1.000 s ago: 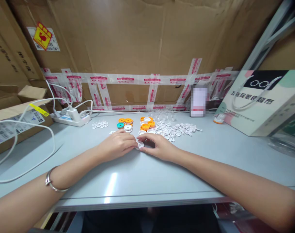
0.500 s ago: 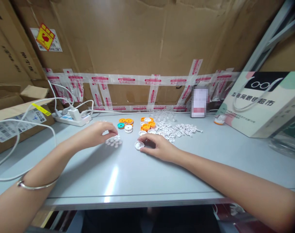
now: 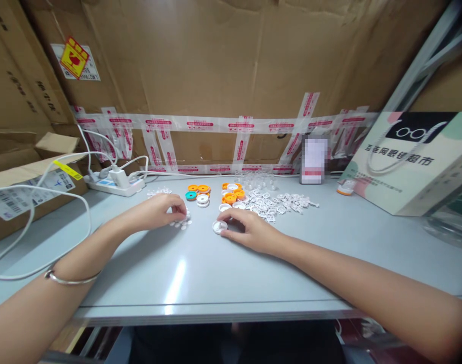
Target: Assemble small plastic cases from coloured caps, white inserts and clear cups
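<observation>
My right hand (image 3: 249, 230) rests on the table with thumb and fingers gripping the rim of a small white round plastic case (image 3: 217, 228), open side up. Something white stands inside the case, too small to identify. To the left, my left hand (image 3: 160, 212) is closed in a pinch over a cluster of small white discs (image 3: 183, 223). Its fingertips touch the pile, and whatever lies between them is hidden. Behind that wrist are more small white pieces (image 3: 158, 192). Orange cases (image 3: 229, 198) and white ones are stacked just beyond my right hand.
Farther back lie orange, teal (image 3: 191, 195) and white (image 3: 202, 200) round cases. White plastic parts (image 3: 266, 205) are heaped right of centre, with clear pieces (image 3: 255, 179) behind. A phone (image 3: 313, 161), paper bag (image 3: 401, 167), power strip (image 3: 119, 186) and looping white cable (image 3: 89, 217) surround the work area.
My left hand has lowered and shifted slightly right, with its fingertips now down at the white discs. My right hand keeps its grip on the white case. The view has shifted slightly.
</observation>
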Available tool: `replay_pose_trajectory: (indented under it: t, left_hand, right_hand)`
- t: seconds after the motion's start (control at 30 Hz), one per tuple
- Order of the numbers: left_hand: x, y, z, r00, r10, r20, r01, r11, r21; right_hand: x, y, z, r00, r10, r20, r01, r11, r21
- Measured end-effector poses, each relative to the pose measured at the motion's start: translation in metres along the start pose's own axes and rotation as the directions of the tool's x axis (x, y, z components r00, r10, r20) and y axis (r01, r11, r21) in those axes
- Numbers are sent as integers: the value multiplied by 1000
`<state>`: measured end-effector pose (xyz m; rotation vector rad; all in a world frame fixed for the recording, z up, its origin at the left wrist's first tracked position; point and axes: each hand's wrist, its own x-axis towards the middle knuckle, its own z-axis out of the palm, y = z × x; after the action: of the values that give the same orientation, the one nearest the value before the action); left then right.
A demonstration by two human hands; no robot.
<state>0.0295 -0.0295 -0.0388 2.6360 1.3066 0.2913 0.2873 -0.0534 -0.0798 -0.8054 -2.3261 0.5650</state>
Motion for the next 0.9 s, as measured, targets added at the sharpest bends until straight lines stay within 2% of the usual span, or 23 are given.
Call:
replay_pose_trajectory:
  t: [0.13, 0.37, 0.6, 0.77, 0.83, 0.9]
  left_hand:
    - [3, -1, 4, 997, -59, 47, 62, 995, -77]
    - [5, -4, 7, 996, -84, 19, 85, 993, -78]
    - [5, -3, 10, 988, -124, 93, 147, 945, -293]
    - [4, 2, 6, 984, -143, 102, 168, 935, -313]
    - [4, 8, 4, 988, -139, 69, 154, 934, -322]
    - [4, 19, 4, 988, -146, -38, 125, 932, -339]
  right_hand:
    - [0, -1, 0, 1000, 7, 4, -7, 1000, 11]
    - [0, 0, 0, 1000, 11, 7, -11, 1000, 27]
    - [0, 0, 0, 1000, 20, 2, -20, 1000, 22]
    - [-1, 0, 0, 999, 25, -31, -24, 999, 34]
    - [-1, -1, -1, 994, 38, -99, -35, 999, 38]
    - [0, -3, -2, 983, 47, -179, -39, 998, 48]
